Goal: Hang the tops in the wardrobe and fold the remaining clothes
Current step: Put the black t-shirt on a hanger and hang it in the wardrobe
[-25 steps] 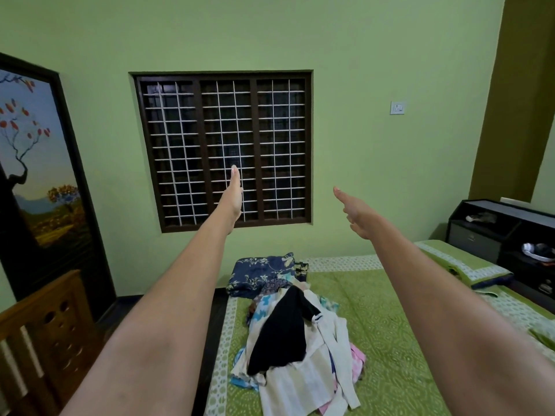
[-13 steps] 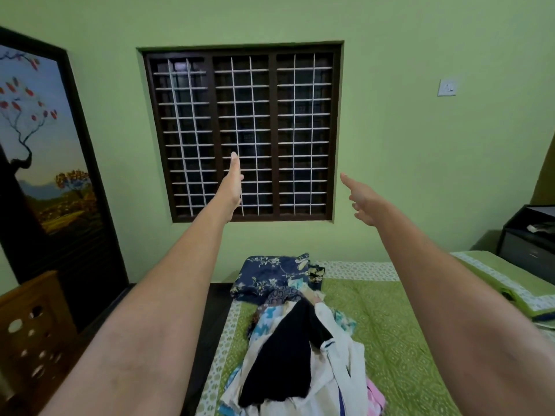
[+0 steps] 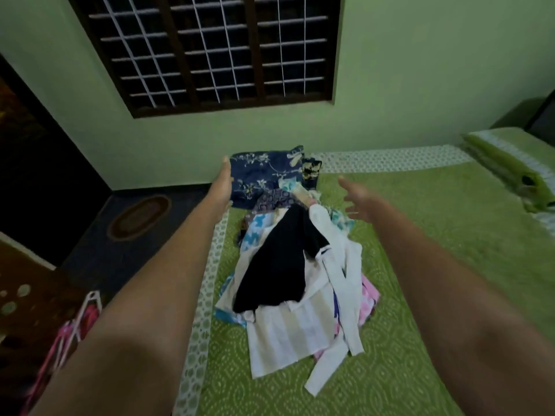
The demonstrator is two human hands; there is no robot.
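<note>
Both arms drop from window height, left hand (image 3: 222, 183) and right hand (image 3: 359, 199) spread with grip released above the untouched clothes pile (image 3: 300, 280) by the bed's (image 3: 420, 235) left edge.

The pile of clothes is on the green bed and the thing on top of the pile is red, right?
Not quite. The head view shows the pile of clothes on the green bed, but the piece on top is black, not red.
</note>
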